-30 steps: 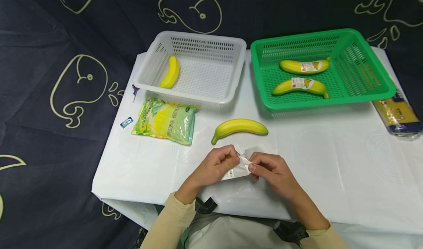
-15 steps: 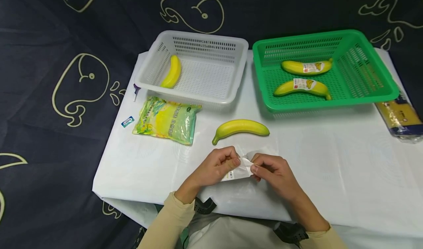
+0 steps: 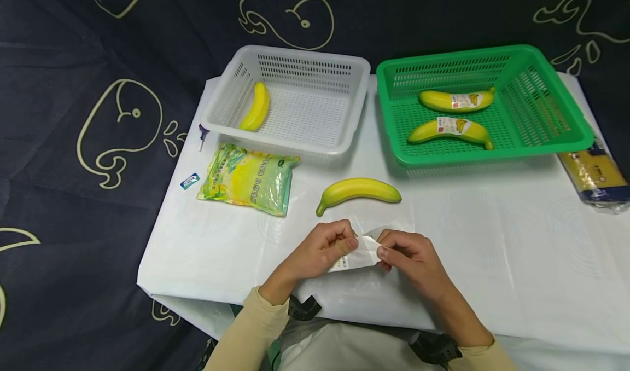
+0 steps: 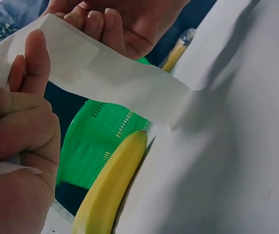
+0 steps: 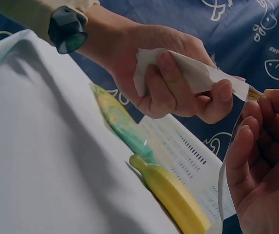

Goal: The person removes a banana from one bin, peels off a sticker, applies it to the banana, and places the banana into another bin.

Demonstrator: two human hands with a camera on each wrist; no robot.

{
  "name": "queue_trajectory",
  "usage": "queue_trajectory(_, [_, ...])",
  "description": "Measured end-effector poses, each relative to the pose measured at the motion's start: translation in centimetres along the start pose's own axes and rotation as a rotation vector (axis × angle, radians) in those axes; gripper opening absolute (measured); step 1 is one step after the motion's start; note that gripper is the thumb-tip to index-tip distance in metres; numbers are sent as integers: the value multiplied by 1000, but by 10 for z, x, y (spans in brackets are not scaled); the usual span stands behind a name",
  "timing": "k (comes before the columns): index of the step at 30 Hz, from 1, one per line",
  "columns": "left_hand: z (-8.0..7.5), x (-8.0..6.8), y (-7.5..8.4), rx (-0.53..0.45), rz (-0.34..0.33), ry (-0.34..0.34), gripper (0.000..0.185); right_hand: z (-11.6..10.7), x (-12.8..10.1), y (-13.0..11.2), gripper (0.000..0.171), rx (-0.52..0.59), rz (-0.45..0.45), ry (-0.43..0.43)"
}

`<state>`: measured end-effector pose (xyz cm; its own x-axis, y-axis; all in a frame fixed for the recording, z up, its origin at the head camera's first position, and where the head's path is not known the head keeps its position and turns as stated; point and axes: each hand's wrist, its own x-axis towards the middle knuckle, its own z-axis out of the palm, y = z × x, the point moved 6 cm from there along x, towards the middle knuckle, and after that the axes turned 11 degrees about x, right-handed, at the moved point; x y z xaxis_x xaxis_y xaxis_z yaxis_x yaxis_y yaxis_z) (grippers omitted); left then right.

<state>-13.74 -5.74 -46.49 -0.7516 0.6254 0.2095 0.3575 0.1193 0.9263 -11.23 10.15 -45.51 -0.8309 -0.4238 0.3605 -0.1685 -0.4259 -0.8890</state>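
A white paper strip of labels [image 3: 363, 255] with small print runs between both hands, just above the near part of the table. My left hand [image 3: 320, 250] grips its left part, with the strip passing between curled fingers in the right wrist view. My right hand [image 3: 413, 259] pinches the strip's right end with thumb and fingertips; a small yellow-brown printed piece [image 5: 254, 93] shows there. In the left wrist view the strip's pale underside [image 4: 105, 73] hangs down towards the tabletop. Just beyond the hands lies a yellow banana [image 3: 359, 189] with no label showing.
A white basket [image 3: 295, 141] holding one banana [image 3: 256, 108] stands at the back left. The green basket [image 3: 497, 155] beside it holds two labelled bananas [image 3: 458, 100]. A yellow-green packet [image 3: 248, 179], a small blue-white wrapper [image 3: 190, 181] and a gold-and-navy package [image 3: 595, 174] lie around them.
My right hand has shifted slightly to the right, and a little more of the strip shows between the hands. The left hand has stayed nearly still. Bananas and baskets have not moved.
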Motion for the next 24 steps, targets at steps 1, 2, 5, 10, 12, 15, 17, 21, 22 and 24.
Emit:
queue_trajectory(1, [0,0,0,-1,2,-3,22,0,0,-1,26,4,-2,-2])
queue_trajectory(2, [0,0,0,-1,4,-5,22,0,0,-1,26,10,-3,-2])
queue_trajectory(5, [1,1,1,2,16,-13,22,0,1,-4,27,25,-10,-5])
queue_trajectory(10, [1,1,1,2,14,-20,22,-1,0,-4,27,42,-6,-1])
queue_trajectory(12, [1,0,0,-2,9,-24,23,-1,-1,-4,27,49,-6,-1])
queue_trajectory(15, [0,-1,0,-4,6,-29,23,-1,-1,-4,28,63,-10,-5])
queue_trajectory(17, [0,-1,0,0,8,-31,23,-2,-1,-4,29,73,-17,-10])
queue_trajectory(21, [-1,-2,0,7,8,-41,23,-2,-1,-4,29,85,-25,-12])
queue_trajectory(22, [-1,-2,-1,10,7,-42,23,-2,-1,-4,29,87,-28,-11])
queue_trajectory(24, [-1,-3,0,11,6,-45,23,-2,-1,-4,29,89,-33,-13])
